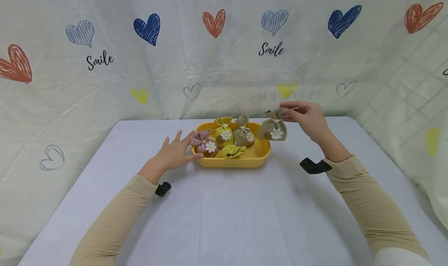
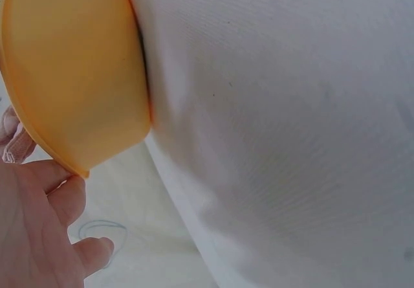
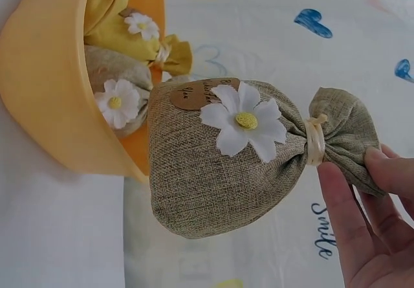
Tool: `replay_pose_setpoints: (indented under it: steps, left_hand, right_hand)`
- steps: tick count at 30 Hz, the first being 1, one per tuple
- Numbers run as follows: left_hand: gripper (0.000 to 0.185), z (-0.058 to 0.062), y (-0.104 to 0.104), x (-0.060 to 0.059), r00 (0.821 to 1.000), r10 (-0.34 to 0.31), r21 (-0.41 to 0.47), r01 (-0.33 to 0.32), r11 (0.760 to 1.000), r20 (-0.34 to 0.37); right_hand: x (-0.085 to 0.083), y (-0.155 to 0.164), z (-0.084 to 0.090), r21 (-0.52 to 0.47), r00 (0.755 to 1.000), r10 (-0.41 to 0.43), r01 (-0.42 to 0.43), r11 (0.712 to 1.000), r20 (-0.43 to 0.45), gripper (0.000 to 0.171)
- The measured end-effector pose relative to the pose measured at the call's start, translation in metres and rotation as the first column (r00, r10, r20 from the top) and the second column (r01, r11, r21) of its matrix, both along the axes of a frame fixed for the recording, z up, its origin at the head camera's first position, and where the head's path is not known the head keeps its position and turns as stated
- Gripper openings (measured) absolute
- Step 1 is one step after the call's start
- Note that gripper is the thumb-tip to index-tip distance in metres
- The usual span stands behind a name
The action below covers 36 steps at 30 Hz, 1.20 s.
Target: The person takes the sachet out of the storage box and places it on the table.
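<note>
— From up top, what's happening over there?

— The right hand [image 1: 308, 118] pinches the gathered neck of a khaki burlap sachet [image 1: 274, 128] and holds it in the air just right of the yellow tray [image 1: 260, 155], at its far right corner. The left hand [image 1: 175, 153] lies with fingers spread and straight against the tray's left end, right beside a pink sachet [image 1: 204, 143]. Two yellow sachets and another khaki one sit in the tray too, all on a pale grey table [image 1: 224, 211].

— And the left wrist camera?

— Mostly the tray's [image 2: 71, 68] outer wall, with the left hand [image 2: 39, 230] at its rim. The fingers [image 2: 65, 194] look relaxed against the edge, not curled round anything.

— The right wrist one?

— That's the close look. The khaki sachet [image 3: 207, 178] hangs free beside the tray [image 3: 45, 94], daisy [image 3: 244, 121] and round paper tag facing the camera. The right hand's fingers [image 3: 343, 217] are closed on the ruffled top, just past the raffia tie [image 3: 315, 139].

— How would it handle, you reckon?

— Light and soft, I'd say; a stuffed cloth pouch that gives under pressure. Coarse weave, so hardly slippery. The tied neck is the natural spot to grip. The flower and tag look glued on, so I'd keep fingers off those.
</note>
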State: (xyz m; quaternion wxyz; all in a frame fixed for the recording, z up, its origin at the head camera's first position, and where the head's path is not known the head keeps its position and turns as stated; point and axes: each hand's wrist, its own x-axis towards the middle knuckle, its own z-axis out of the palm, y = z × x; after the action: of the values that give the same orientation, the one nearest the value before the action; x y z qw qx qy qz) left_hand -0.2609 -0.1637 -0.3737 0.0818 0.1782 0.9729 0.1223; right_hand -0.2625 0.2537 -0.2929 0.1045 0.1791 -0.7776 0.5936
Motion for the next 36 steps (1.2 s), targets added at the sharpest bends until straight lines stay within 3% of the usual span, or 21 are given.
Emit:
replay_pose_setpoints:
  steps: [6, 18, 36]
  left_hand:
    - [0.102, 0.002, 0.001, 0.001, 1.0, -0.005, -0.017, 0.004, 1.0, -0.01]
    - [0.101, 0.002, 0.001, 0.003, 0.999, -0.02, -0.036, 0.019, 0.999, -0.04]
    - [0.103, 0.001, 0.0, 0.002, 0.999, -0.019, -0.036, 0.018, 0.999, -0.039]
  right_hand:
    - [0.0, 0.011, 0.0, -0.105, 1.0, 0.008, -0.007, 0.994, 0.011, 0.022]
    - [0.001, 0.032, -0.001, -0.207, 1.0, -0.007, 0.008, 0.978, 0.007, 0.022]
    - [-0.005, 0.063, -0.012, -0.182, 0.996, -0.07, 0.08, 0.98, 0.062, 0.022]
